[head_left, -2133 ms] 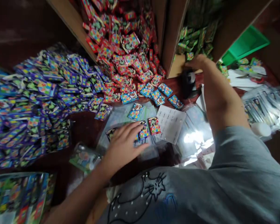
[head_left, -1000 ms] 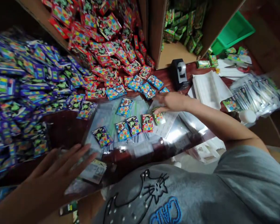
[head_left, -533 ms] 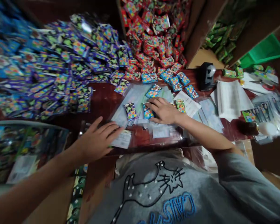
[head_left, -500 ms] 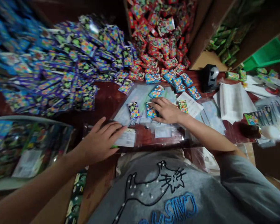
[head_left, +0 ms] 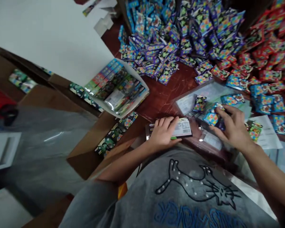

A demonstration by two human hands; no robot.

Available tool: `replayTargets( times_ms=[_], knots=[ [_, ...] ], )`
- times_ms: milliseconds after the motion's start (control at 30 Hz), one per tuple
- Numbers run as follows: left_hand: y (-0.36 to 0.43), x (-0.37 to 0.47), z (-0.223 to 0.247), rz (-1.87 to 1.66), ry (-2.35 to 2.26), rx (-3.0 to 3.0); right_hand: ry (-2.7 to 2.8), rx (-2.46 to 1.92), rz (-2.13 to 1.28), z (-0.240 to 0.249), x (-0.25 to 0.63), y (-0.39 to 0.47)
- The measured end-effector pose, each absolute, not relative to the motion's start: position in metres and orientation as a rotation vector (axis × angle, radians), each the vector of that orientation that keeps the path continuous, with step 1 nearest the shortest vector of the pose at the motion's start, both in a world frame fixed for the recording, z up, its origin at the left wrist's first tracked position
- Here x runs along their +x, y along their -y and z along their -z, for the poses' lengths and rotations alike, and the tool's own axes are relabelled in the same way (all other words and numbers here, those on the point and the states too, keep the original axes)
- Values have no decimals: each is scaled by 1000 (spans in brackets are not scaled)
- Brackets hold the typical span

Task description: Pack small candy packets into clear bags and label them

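Note:
My left hand is closed over a flat printed box with a white barcode panel, at the table's near edge. Its fingers lie across the far side and the thumb along the near side. My right hand pinches a small blue candy-style packet between thumb and fingers, above clear plastic sheets. Just left of it lies a dark purple packet. Another blue packet rests beyond the hand, and a green packet sits to its right, partly hidden.
Heaps of purple packets and red packets cover the back of the table. A white tub of flat printed packs stands on the left, beside an open cardboard box. White paper lies at right.
The view has swung left, showing the floor and boxes. My right hand now has the blue packet tilted up in its fingers. My left hand stays on the flat box, its fingers closer together.

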State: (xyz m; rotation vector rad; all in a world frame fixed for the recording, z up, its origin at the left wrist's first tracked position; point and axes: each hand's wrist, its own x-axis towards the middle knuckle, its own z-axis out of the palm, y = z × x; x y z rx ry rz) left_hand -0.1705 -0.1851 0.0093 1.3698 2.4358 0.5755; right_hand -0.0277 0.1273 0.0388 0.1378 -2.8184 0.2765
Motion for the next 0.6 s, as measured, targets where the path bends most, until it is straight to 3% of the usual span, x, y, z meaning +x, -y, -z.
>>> replayTargets(
  times_ms=[233, 600],
  knots=[
    [201, -192, -28, -611, -2538, 1446, 2718, 165, -470, -49, -27, -71],
    [180, -215, -20, -590, -2291, 1832, 2932, 222, -755, -38, -13, -77]
  ],
)
